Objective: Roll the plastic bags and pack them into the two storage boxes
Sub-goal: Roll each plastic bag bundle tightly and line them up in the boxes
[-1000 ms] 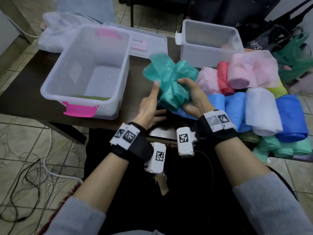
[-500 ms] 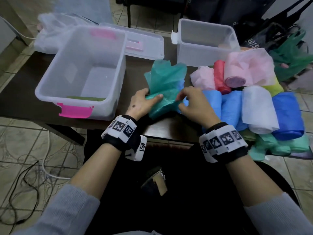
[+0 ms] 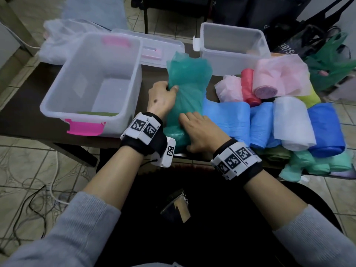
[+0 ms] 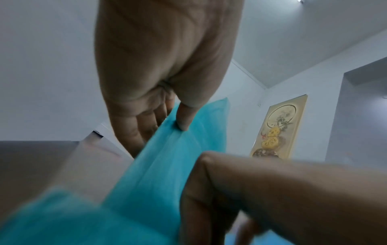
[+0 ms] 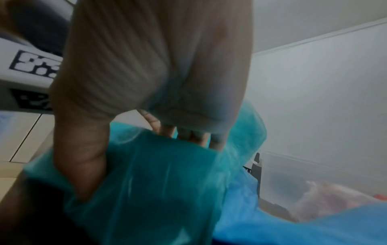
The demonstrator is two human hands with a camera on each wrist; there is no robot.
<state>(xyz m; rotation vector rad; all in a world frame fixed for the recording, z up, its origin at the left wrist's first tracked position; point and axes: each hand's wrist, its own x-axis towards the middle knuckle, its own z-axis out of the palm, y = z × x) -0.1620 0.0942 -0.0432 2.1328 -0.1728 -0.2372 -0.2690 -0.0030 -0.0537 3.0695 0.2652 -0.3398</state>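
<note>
Teal bag (image 3: 185, 97) lengthwise away, apparently flattened.

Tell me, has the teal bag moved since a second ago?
Yes. The teal bag, earlier bunched up in the air between the two boxes, now lies stretched out on the table beside the pink-latched box, under the left hand and right hand.

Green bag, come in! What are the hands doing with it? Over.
Left hand pinches teal bag edge. Right hand presses near end flat. Bag half-rolled on table, boxes not reached. Nothing blocking.
</note>
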